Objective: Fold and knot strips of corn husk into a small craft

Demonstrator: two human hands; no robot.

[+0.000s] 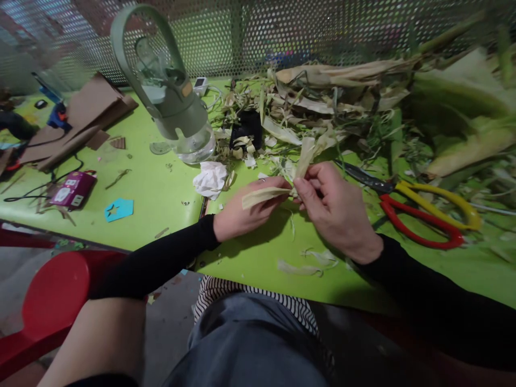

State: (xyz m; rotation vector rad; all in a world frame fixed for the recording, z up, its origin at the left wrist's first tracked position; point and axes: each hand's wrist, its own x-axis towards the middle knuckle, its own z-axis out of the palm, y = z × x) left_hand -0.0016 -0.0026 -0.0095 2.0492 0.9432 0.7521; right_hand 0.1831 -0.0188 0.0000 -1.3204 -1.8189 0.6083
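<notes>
My left hand (250, 209) and my right hand (336, 207) meet over the green table, fingertips pinched close together. Between them are pale strips of corn husk (266, 196); one lies across the back of my left hand, and another husk piece (305, 156) stands up from my right fingers. The exact point of grip is partly hidden by the fingers. Loose husk shreds (300, 267) lie on the table below my hands. To the right of my right hand rest scissors (423, 215) with one red and one yellow handle.
A pile of husks and scraps (334, 102) spreads along the back right. Behind my left hand are a crumpled tissue (210, 180) and a water bottle (181, 113). Farther left lie cardboard (84, 118), a purple box (73, 190) and a blue paper tag (120, 209). A red chair (56, 290) stands lower left.
</notes>
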